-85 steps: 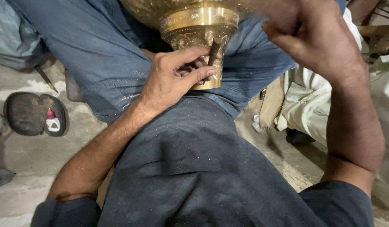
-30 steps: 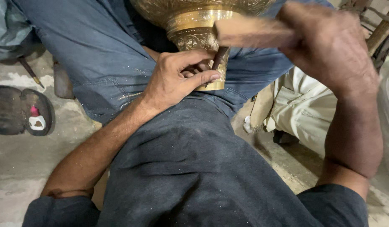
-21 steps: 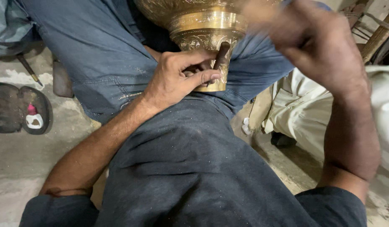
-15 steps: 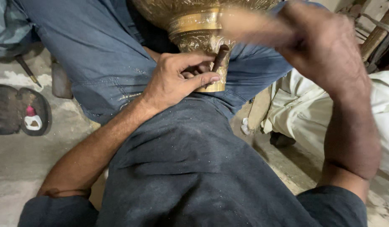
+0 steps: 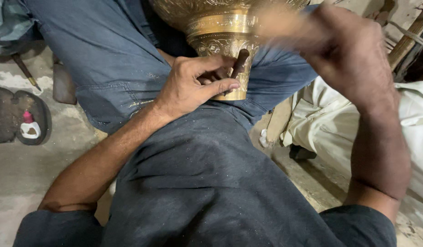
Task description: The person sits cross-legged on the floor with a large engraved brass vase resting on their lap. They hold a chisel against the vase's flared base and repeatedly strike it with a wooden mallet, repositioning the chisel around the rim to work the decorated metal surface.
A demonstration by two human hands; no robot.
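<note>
Sitting on the floor with a brass vessel (image 5: 223, 36) lying across the lap, wedged between the denim-clad legs, the person is chasing a pattern into its neck band. The left hand (image 5: 193, 84) is pinching a short dark punch (image 5: 239, 66) between thumb and fingers, tip pressed against the engraved collar. The right hand (image 5: 353, 55) is up high and closed around a wooden mallet (image 5: 280, 23) (too blurred to make out much beyond the colour), apparently mid-swing. Judging by the scrollwork already showing on the band beside the punch, a fair bit of the pattern is in, but the plain lower rim is looking untouched, so I'd say there's more to go. A dark sandal (image 5: 19, 114) is lying on the concrete off to the left.
</note>
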